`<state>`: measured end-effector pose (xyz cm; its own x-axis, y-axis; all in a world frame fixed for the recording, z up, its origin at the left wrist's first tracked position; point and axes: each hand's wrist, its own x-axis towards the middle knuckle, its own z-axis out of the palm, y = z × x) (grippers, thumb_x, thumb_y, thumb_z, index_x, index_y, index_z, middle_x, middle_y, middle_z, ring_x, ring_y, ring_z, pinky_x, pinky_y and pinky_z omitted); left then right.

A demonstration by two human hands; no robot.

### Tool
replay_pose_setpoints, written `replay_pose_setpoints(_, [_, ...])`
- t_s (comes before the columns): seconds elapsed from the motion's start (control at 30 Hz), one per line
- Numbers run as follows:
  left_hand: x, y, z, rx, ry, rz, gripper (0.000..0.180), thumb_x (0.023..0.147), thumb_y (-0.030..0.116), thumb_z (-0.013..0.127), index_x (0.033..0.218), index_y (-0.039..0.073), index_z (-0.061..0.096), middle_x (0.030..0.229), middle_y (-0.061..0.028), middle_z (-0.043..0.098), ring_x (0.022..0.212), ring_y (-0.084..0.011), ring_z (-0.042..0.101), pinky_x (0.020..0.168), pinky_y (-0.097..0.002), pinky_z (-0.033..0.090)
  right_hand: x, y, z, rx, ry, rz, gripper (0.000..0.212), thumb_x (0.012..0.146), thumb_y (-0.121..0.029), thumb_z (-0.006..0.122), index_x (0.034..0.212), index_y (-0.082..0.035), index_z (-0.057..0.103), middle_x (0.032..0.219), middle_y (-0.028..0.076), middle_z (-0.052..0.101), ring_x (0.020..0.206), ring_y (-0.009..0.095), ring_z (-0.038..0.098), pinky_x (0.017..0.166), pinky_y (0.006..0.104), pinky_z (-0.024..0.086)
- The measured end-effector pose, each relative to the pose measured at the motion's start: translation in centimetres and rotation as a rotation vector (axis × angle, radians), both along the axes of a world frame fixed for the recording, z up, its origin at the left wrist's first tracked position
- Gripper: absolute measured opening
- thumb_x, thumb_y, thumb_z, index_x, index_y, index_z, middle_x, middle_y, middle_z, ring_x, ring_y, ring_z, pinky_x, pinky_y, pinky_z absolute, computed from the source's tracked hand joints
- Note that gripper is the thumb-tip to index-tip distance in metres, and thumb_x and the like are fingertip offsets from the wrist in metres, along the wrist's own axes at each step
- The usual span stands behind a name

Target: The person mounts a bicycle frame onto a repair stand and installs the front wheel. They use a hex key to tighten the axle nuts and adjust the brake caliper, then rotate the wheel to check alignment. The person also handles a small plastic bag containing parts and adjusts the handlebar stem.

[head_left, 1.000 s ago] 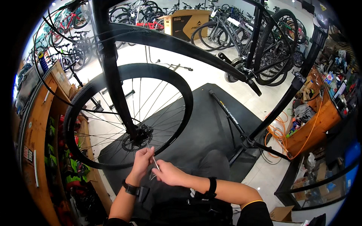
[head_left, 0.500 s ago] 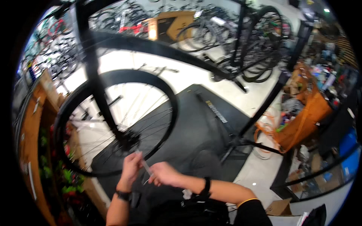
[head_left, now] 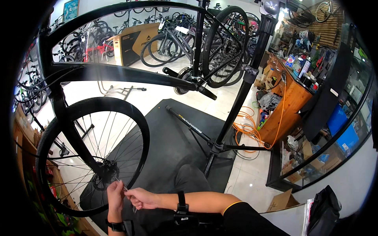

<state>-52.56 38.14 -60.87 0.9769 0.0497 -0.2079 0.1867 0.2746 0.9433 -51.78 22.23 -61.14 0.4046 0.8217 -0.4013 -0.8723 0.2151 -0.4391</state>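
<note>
Close together at the lower left, my left hand [head_left: 115, 193] and my right hand [head_left: 140, 198] both have their fingers closed. Between them runs a thin, light-coloured piece [head_left: 125, 188], mostly covered by the fingers; its kind cannot be made out. My left fingertips are just below the hub and disc brake [head_left: 105, 170] of the front wheel [head_left: 139, 118]; whether they touch it is unclear. The wheel sits in the black fork [head_left: 75, 137] of a bicycle with a black frame [head_left: 126, 73], held up off the floor.
A black repair stand [head_left: 233, 114] rises right of the bicycle, its legs on a dark mat [head_left: 165, 145]. Orange hose [head_left: 248, 131] lies coiled by a wooden workbench [head_left: 285, 110]. A glass case [head_left: 315, 157] stands at the right. Several bicycles and a large carton [head_left: 132, 45] fill the back.
My view has swung to the right and steadied, so the bicycle, stand and hands sit further left. Both hands stay together near the hub, with the thin piece still between them.
</note>
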Motion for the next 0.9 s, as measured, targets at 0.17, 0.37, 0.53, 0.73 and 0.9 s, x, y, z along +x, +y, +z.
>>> replay_pose_setpoints(0.17, [0.3,0.5,-0.3,0.043,0.020,0.041,0.028,0.097,0.020,0.062,0.072,0.009,0.054,0.062,0.0006,0.055,0.051,-0.0079,0.048,0.049,-0.0212,0.036,-2.0,-1.7,0.5,-0.749,-1.422,-0.030,0.029,0.093,-0.024,0.058,0.085,0.004,0.055,0.082,0.026,0.064,0.081,0.045,0.063,0.070,0.0511,0.049])
replay_pose_setpoints(0.37, [0.3,0.4,-0.2,0.134,0.023,0.025,0.031,0.096,0.022,0.063,0.069,0.009,0.053,0.061,0.0012,0.053,0.052,-0.0070,0.046,0.049,-0.0213,0.033,-2.3,-2.5,2.3,-0.738,-1.326,0.009,0.033,0.096,-0.024,0.055,0.079,0.004,0.057,0.078,0.026,0.064,0.075,0.045,0.063,0.069,0.0490,0.050])
replay_pose_setpoints(0.53, [0.1,0.3,-0.3,0.103,0.054,0.001,0.028,0.097,0.025,0.062,0.075,0.008,0.058,0.062,0.0004,0.057,0.051,-0.0062,0.049,0.048,-0.0204,0.037,-1.7,-2.6,-1.9,-0.102,-0.343,0.138,0.026,0.104,-0.029,0.043,0.108,-0.004,0.049,0.077,0.009,0.066,0.060,0.016,0.064,0.055,0.0286,0.052])
replay_pose_setpoints(0.73, [0.2,1.0,-0.6,0.031,0.047,-0.047,0.024,0.098,0.024,0.060,0.082,0.007,0.062,0.066,-0.0007,0.062,0.051,-0.0062,0.053,0.049,-0.0202,0.042,-1.8,-1.5,-1.1,-0.272,-0.716,0.162,0.033,0.105,-0.036,0.040,0.107,-0.004,0.047,0.075,0.012,0.066,0.060,0.017,0.065,0.055,0.0276,0.052])
replay_pose_setpoints(0.9, [-0.2,0.3,0.4,0.024,0.041,-0.043,0.025,0.097,0.025,0.062,0.081,0.005,0.061,0.070,-0.0027,0.064,0.056,-0.0057,0.054,0.050,-0.0192,0.041,-0.3,-2.4,1.8,-0.331,-0.463,0.278,0.037,0.105,-0.039,0.039,0.106,-0.004,0.049,0.076,0.013,0.066,0.061,0.018,0.065,0.056,0.0275,0.052])
